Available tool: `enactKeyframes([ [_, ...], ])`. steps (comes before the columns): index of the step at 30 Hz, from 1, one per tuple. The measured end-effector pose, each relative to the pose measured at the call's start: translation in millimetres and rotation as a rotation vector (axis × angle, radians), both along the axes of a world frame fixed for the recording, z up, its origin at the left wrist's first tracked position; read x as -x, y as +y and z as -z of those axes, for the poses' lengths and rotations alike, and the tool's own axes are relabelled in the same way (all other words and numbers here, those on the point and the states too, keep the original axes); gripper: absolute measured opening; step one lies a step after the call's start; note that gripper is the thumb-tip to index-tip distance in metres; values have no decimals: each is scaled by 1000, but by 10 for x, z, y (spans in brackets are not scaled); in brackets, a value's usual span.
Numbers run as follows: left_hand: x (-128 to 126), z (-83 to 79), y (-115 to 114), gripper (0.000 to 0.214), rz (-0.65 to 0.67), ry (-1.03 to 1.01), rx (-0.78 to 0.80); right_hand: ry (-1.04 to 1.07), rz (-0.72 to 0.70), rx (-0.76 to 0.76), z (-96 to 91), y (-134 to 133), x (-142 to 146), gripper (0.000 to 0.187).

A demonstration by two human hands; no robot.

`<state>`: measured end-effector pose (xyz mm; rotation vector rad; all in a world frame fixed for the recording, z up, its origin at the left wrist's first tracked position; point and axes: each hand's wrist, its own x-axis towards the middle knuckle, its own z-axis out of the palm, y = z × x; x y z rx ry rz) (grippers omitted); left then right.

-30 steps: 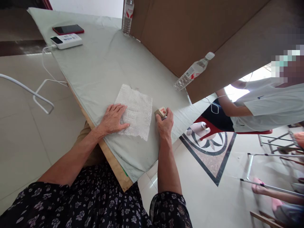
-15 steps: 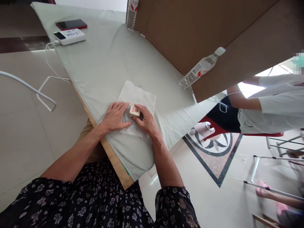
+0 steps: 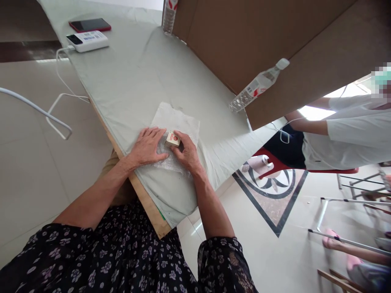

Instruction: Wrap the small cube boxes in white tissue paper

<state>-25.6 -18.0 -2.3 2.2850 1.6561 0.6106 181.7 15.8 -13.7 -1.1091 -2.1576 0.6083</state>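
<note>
A square sheet of white bubble wrap (image 3: 180, 122) lies on the pale green cloth of the table (image 3: 134, 77). My left hand (image 3: 148, 145) rests flat on the sheet's near left part, fingers stretched out. My right hand (image 3: 187, 152) grips a small tan box with a red label (image 3: 172, 139), which sits on the sheet right beside my left fingertips.
A red phone (image 3: 89, 25) and a white power bank (image 3: 88, 40) with a cable lie at the far left. Two water bottles (image 3: 258, 85) lean on brown cardboard panels (image 3: 244, 44). Another person sits at the right on a red chair (image 3: 275, 162).
My right hand carried the small box from the cloth at the right of the sheet onto the sheet, next to my left hand. The left hand stayed in place.
</note>
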Motion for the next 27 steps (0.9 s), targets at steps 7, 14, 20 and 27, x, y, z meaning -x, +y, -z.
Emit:
enactKeyframes([
  [7,5,-1,2,84,6,-9,-6,15,-31,15,-5,18,-9,58],
  [14,13,-12,1,83,10,-15,0,-24,3,-10,-108,-37,-80,60],
  [20,59,-20,12,73,12,-115,-6,-178,-43,-69,-412,-619,-262,59],
  [27,133,-56,6,61,5,-238,-2,-357,31,-162,-277,-858,-57,28],
])
